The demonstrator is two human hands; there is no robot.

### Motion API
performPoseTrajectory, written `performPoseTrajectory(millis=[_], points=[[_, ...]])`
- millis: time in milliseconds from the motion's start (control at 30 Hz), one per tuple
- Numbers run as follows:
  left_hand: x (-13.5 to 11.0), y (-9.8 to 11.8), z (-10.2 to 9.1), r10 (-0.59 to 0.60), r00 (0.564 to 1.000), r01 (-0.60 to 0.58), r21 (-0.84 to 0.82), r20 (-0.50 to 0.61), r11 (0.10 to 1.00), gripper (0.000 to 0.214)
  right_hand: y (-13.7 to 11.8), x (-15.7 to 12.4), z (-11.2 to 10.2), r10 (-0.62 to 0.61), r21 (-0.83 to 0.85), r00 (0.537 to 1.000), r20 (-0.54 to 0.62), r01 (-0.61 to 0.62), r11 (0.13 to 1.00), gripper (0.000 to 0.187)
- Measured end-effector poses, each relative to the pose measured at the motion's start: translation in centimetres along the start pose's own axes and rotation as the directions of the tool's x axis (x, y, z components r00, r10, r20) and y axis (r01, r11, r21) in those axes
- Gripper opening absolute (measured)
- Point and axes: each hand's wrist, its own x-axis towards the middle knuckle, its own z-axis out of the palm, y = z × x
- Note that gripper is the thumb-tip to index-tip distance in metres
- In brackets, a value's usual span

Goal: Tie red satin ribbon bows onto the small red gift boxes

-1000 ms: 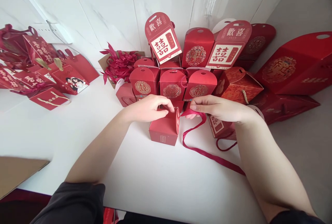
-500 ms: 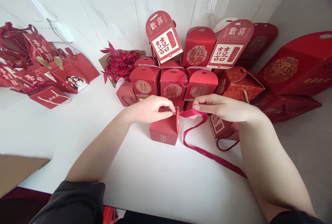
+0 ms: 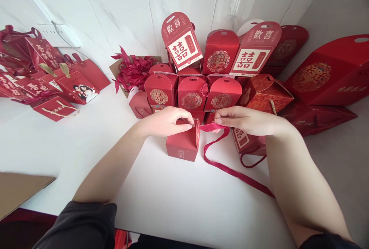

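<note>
A red gift box (image 3: 182, 147) stands on the white table, its rounded flap (image 3: 198, 133) raised on the right side. Just left of that flap hovers my left hand (image 3: 165, 123), thumb and curled index finger a little apart with nothing visible between them. On the other side, my right hand (image 3: 242, 120) pinches a dark red ribbon (image 3: 219, 168) between thumb and fingers. The ribbon's short end reaches the flap; whether it passes through a hole there I cannot tell. Its long tail curves down the table toward my right forearm.
Stacked red gift boxes (image 3: 191, 93) stand behind my hands. A cardboard box (image 3: 115, 66) holds bunched ribbons (image 3: 134, 68). Red gift bags (image 3: 76, 82) are grouped at left, larger red boxes (image 3: 331, 72) at right. A brown cardboard piece (image 3: 23, 189) lies near left.
Almost nothing differs. My right hand and the pinched ribbon have shifted very slightly; my left hand and the box keep their places.
</note>
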Motion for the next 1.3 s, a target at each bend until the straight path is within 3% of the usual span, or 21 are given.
performPoseTrajectory(millis=[167,700,1300], points=[[0.02,0.1,-0.03,-0.001,1.0,0.001,-0.005,0.0,1.0,0.024,0.25,-0.08,-0.05,0.022,-0.023,1.0,-0.011,-0.023,0.999,0.042],[0.05,0.03,-0.04,-0.001,1.0,0.001,0.006,0.019,1.0,0.026,0.11,-0.09,-0.16,-0.07,0.006,0.998,-0.011,0.07,0.998,0.039],[0.14,-0.34,0.11,0.0,1.0,-0.001,0.028,0.028,1.0,0.026,0.33,0.39,-0.25,-0.011,-0.097,0.999,-0.033,0.007,0.995,0.04]])
